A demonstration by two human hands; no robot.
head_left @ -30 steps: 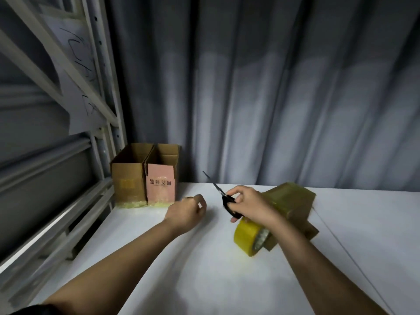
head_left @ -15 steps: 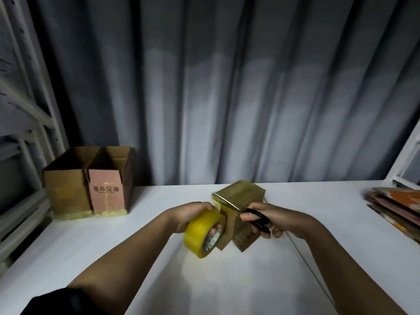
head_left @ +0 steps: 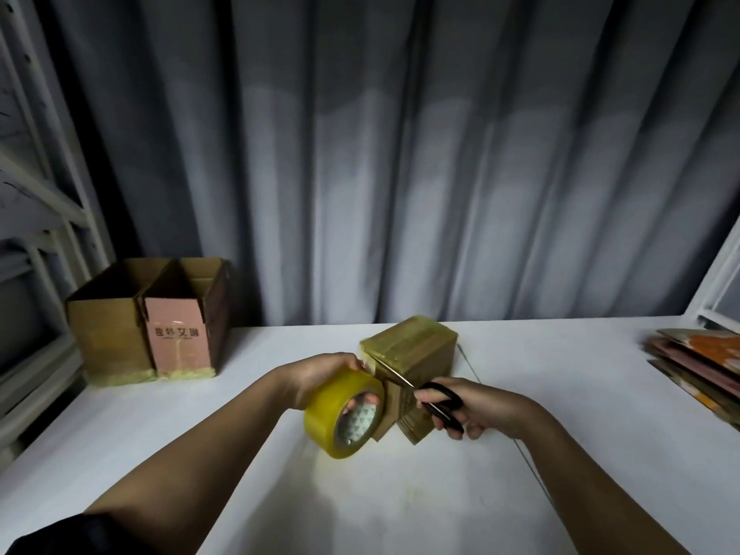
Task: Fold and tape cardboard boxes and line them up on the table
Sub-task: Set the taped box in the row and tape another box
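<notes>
A small cardboard box (head_left: 420, 350) wrapped in yellowish tape stands in the middle of the white table (head_left: 560, 394). My left hand (head_left: 326, 376) grips a roll of yellow tape (head_left: 344, 418), fingers through its core, just left of the box. A short strip of tape runs from the roll to the box. My right hand (head_left: 476, 410) holds black-handled scissors (head_left: 432, 396), whose blades point up-left at the taped edge of the box. Two open-topped boxes, one brown (head_left: 106, 334) and one pink-fronted (head_left: 180, 338), stand side by side at the back left.
A metal shelf frame (head_left: 52, 218) rises at the left edge. A stack of flat cardboard sheets (head_left: 696, 370) lies at the right edge of the table. A grey curtain hangs behind. A thin line crosses the table to the right of the box.
The view has swung right from the left boxes. My left hand has picked up the tape roll, and the scissors in my right hand have moved to the box's taped edge.
</notes>
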